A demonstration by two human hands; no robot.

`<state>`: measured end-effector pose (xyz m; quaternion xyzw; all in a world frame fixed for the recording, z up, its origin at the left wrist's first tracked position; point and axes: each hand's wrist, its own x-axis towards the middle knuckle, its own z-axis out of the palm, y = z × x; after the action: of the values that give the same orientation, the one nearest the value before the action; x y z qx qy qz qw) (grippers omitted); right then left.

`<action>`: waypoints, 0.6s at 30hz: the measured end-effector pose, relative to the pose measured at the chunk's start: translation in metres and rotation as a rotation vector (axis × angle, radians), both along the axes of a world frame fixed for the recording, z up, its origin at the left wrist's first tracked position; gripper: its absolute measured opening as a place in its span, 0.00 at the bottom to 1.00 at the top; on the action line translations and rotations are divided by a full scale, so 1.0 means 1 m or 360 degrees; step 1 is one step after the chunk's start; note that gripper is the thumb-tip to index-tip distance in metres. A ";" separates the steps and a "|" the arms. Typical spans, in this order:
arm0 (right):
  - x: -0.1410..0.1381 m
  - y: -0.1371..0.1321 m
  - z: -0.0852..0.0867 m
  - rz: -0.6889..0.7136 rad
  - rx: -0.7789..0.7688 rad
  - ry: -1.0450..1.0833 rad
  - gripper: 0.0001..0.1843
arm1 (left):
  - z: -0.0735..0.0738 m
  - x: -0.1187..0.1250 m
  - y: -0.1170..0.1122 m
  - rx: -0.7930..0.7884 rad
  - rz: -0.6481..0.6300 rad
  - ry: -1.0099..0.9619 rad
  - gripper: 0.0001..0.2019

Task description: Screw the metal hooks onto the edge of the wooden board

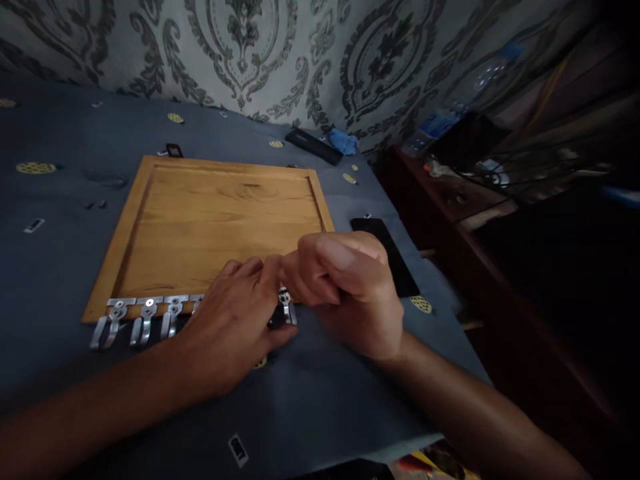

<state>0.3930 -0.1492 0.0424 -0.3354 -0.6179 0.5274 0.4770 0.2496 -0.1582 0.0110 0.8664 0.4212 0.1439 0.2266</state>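
A framed wooden board (225, 220) lies on the blue cloth, with silver metal hooks (145, 320) fixed along its near edge by screws. My left hand (237, 320) rests over that edge, fingers bent on the wood and thumb against a hook (287, 305) near the right end. It covers the hooks in between. Beside it, my right hand (350, 287) is closed in a fist above the board's near right corner. Its curled fingers hide whatever may be inside.
A black phone (385, 253) lies right of the board. A dark case (314, 146) and a crumpled blue cloth (344, 141) lie by the patterned wall. Past the bed's right edge, a plastic bottle (435, 130) stands on a cluttered dark red shelf (440, 193).
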 end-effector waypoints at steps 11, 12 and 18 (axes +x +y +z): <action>-0.007 -0.002 -0.005 -0.0117 0.0024 0.0331 0.28 | -0.002 0.001 0.001 0.0017 0.0047 0.0008 0.14; -0.008 -0.002 -0.004 -0.0121 0.0021 0.0371 0.28 | -0.002 0.001 0.001 0.0021 0.0049 0.0008 0.14; -0.008 -0.001 -0.005 -0.0144 -0.0021 0.0454 0.29 | -0.003 0.000 0.000 0.0015 0.0057 0.0007 0.15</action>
<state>0.3848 -0.1503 0.0373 -0.2878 -0.5246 0.5517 0.5810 0.2501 -0.1582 0.0079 0.8600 0.4365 0.1481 0.2191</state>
